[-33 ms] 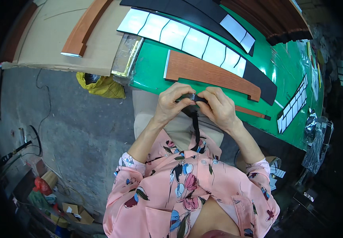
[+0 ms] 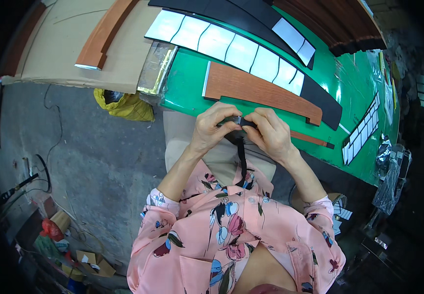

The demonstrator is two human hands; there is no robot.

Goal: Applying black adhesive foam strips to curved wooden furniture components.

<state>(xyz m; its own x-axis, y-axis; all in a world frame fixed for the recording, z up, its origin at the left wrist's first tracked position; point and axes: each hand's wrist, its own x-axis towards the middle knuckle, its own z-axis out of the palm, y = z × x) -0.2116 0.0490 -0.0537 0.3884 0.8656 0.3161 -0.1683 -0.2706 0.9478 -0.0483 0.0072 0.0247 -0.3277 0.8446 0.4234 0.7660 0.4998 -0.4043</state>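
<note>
In front of my chest, at the near edge of the green table, my left hand (image 2: 214,126) and my right hand (image 2: 270,134) meet. Thumbs and fingers of both pinch a small black piece (image 2: 241,121) with a pale, shiny bit at its middle. Fingers cover most of it, so its exact kind is unclear. A black strap (image 2: 243,161) hangs below the hands over my lap; whether it joins the pinched piece is hidden. Just beyond lies a wood-coloured board (image 2: 261,90) with a notched end. A narrow reddish strip (image 2: 310,139) with a black tip lies by my right hand.
On the green table (image 2: 185,73) lie a black board with white rectangles (image 2: 226,46), a smaller white-patched piece (image 2: 362,128) and dark brown moulding (image 2: 337,24). Cardboard (image 2: 123,59) at left bears another wood-coloured piece (image 2: 101,39). Below stands a yellow bag (image 2: 131,109).
</note>
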